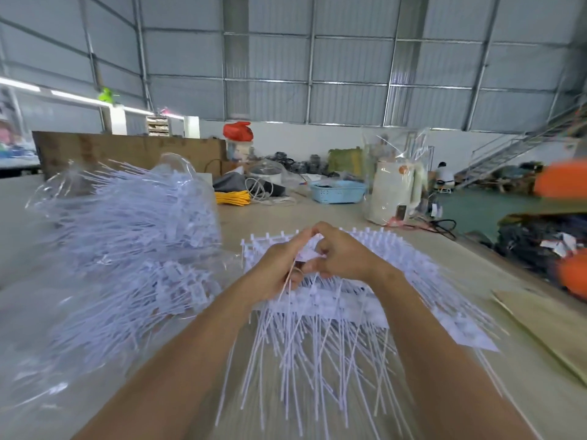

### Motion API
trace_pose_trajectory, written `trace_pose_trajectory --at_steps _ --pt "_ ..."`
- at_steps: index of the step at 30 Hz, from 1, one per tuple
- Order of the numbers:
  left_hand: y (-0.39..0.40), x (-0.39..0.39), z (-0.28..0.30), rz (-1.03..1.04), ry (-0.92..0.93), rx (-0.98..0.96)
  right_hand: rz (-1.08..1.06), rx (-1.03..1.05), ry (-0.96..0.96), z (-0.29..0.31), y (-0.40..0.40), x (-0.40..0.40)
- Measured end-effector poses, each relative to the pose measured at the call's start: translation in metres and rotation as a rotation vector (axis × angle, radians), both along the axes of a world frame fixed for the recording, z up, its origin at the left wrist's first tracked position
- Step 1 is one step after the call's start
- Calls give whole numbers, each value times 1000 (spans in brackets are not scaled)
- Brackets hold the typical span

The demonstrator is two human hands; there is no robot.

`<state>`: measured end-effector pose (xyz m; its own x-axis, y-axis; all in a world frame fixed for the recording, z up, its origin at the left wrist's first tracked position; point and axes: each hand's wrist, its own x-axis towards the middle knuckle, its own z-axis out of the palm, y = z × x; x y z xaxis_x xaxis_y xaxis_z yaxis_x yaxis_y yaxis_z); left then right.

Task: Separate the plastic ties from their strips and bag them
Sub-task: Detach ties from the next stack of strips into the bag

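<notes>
White plastic ties on their strips lie in a fanned pile on the table right in front of me. Above that pile my left hand and my right hand meet, fingers curled, both pinching a small bunch of ties between them. Thin tie tails hang down from my left hand. On the left lies a clear plastic bag stuffed with loose white ties, their ends bristling out. The picture is blurred, so single ties are hard to tell apart.
A cream kettle, a blue basket, yellow cord and cables stand at the table's far side. Cardboard lies at the right edge. Beyond are a brown board, clutter and a metal staircase.
</notes>
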<state>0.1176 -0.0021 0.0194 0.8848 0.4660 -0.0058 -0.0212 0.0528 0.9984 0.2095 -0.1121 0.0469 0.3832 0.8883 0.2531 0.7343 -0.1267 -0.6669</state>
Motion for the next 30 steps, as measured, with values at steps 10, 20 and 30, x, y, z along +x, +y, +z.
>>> trace_pose_trajectory --at_steps 10,20,30 --pt "-2 3 1 239 -132 330 -68 -76 -108 -1 -13 -4" --pt "-25 -3 28 279 40 172 -362 -121 -815 9 -25 -29" --pt "35 -70 86 609 -243 109 -147 358 -468 49 -91 -57"
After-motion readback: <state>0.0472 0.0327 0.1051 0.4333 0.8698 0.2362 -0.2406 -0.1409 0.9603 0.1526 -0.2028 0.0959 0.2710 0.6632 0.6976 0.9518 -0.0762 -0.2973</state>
